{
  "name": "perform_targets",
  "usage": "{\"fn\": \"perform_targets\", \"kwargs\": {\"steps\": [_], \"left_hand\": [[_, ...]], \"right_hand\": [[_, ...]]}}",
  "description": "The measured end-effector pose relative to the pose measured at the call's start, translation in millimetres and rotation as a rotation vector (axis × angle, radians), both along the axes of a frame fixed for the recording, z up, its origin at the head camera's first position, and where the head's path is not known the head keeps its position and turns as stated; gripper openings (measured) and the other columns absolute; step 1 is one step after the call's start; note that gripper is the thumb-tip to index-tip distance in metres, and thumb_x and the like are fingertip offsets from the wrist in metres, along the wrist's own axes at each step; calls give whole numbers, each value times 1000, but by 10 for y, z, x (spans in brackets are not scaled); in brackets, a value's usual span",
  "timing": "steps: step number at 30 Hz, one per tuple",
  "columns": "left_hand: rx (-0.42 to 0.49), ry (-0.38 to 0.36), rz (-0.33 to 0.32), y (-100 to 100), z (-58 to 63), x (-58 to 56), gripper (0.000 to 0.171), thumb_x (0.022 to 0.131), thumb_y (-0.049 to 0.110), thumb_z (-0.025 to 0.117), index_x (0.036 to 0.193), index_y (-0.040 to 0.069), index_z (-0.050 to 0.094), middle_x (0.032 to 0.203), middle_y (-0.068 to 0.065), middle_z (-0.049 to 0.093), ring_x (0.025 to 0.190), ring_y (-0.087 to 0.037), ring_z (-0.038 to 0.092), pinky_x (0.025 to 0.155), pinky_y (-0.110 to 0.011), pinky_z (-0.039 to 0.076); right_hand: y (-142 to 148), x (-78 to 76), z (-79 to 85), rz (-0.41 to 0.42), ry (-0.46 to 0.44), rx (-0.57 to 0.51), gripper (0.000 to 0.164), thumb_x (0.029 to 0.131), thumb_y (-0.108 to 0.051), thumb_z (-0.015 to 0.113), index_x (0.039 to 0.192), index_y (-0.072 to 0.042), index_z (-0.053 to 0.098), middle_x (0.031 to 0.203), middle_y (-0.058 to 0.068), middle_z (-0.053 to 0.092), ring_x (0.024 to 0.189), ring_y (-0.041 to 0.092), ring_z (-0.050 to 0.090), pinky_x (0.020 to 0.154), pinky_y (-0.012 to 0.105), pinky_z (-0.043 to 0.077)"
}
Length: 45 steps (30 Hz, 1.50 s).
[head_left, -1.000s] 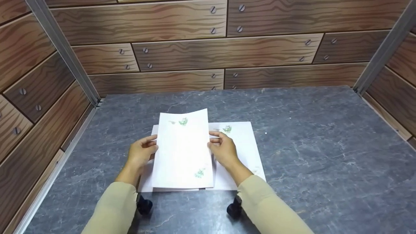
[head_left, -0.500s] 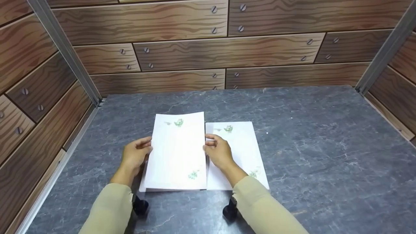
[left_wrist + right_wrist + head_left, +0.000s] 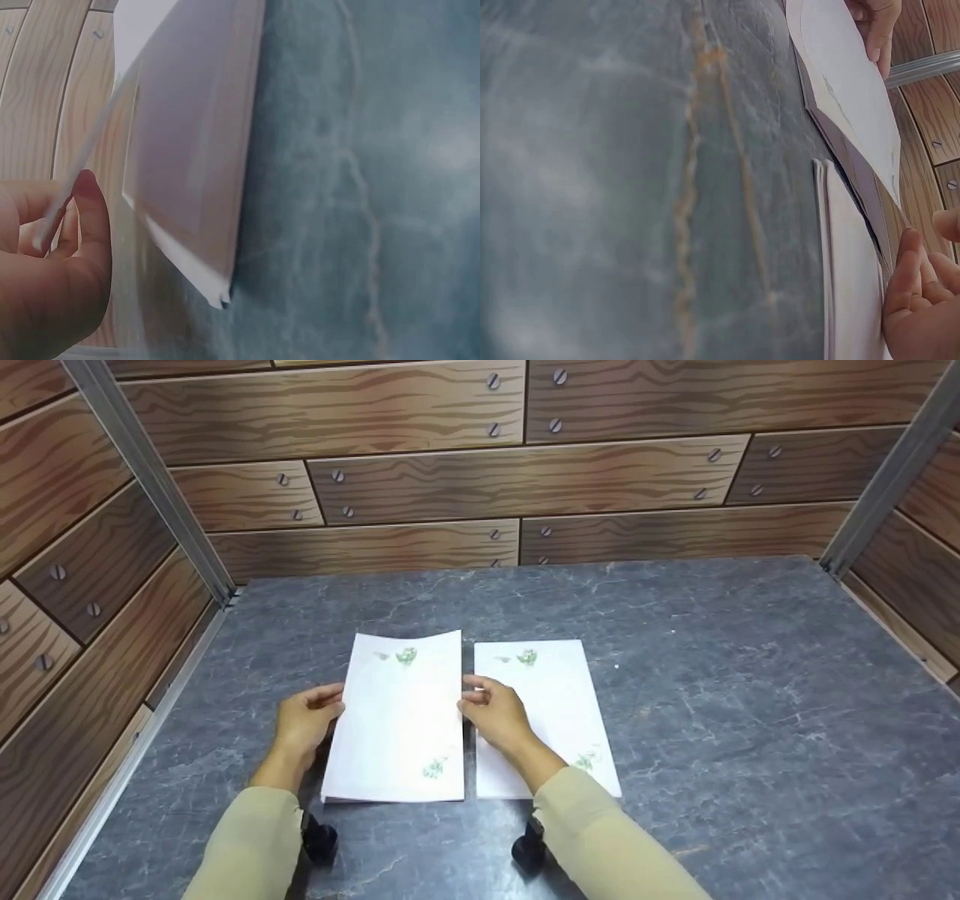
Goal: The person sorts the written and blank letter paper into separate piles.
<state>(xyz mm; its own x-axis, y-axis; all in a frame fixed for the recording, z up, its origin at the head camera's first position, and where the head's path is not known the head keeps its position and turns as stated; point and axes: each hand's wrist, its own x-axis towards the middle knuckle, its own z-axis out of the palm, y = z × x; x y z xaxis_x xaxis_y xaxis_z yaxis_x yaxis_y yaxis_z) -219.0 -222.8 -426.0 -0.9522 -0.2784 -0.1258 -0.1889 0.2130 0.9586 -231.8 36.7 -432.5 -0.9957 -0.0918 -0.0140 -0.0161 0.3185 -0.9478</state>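
Note:
A white sheet of paper (image 3: 397, 712) with small green plant prints is held between both hands, its far edge bowed. My left hand (image 3: 304, 727) pinches its left side between thumb and fingers; my right hand (image 3: 499, 720) pinches the right side. Beneath the sheet lies a paper stack (image 3: 187, 142), shaded by it in the left wrist view and mostly hidden in the head view. The right wrist view shows a gap between the curved sheet and this stack. Just right of it, under my right hand and wrist, rests a second paper stack (image 3: 559, 697) with matching green prints.
The papers lie near the front of a dark grey marbled table (image 3: 735, 697). Wood-patterned panels (image 3: 420, 487) stand at the back and both sides, with metal posts (image 3: 150, 480) at the corners.
Both hands have carried the sheet left and slightly toward the body, lowering it over the left stack. The right stack now shows more fully, with a strip of table between them.

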Motion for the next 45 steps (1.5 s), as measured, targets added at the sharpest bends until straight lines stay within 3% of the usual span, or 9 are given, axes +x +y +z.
{"fn": "perform_targets", "kwargs": {"steps": [4, 9, 22, 31, 41, 45], "left_hand": [[-31, 13, 16, -5, -32, 0, 30, 91, -4, 58, 121, -7, 60, 113, -21, 61, 101, -24, 56, 72, -17, 49], [-119, -8, 7, -9, -32, 17, 30, 93, 1, 59, 122, -4, 61, 116, -20, 61, 105, -27, 56, 81, -27, 50], [-255, -12, 29, -6, -36, 50, 26, 91, 3, 60, 115, -5, 65, 108, -22, 64, 98, -29, 59, 77, -31, 50], [-225, -21, 30, -16, -45, 65, 27, 92, 4, 59, 116, -7, 64, 107, -23, 63, 91, -29, 62, 70, -27, 53], [-245, -64, 16, -21, -23, 64, 31, 95, 10, 57, 122, -2, 61, 113, -21, 62, 96, -28, 60, 75, -33, 52], [-202, -60, 20, -20, -6, 65, 34, 95, 13, 57, 126, -2, 59, 115, -20, 61, 97, -29, 60, 77, -34, 52]], "right_hand": [[-11, 10, 7, 22, -3, 7, 41, 90, -8, 63, 130, -1, 56, 111, 14, 67, 99, 23, 64, 78, 28, 54], [-14, 21, 14, 58, -24, -4, 43, 91, -9, 62, 132, 0, 53, 115, 16, 65, 104, 25, 62, 84, 30, 53], [17, 12, -5, 81, -36, 33, 46, 92, -12, 61, 135, 1, 49, 116, 16, 64, 105, 25, 62, 86, 32, 52], [18, 17, 1, 83, -27, 44, 47, 92, -12, 61, 136, 2, 49, 114, 16, 65, 101, 25, 64, 83, 33, 54], [34, 13, 2, 88, -32, 15, 49, 93, -14, 61, 138, 0, 46, 118, 15, 64, 101, 25, 64, 79, 32, 55], [43, 1, 6, 90, -14, -25, 50, 92, -14, 62, 139, -3, 46, 119, 14, 63, 101, 24, 64, 78, 31, 55]]}}
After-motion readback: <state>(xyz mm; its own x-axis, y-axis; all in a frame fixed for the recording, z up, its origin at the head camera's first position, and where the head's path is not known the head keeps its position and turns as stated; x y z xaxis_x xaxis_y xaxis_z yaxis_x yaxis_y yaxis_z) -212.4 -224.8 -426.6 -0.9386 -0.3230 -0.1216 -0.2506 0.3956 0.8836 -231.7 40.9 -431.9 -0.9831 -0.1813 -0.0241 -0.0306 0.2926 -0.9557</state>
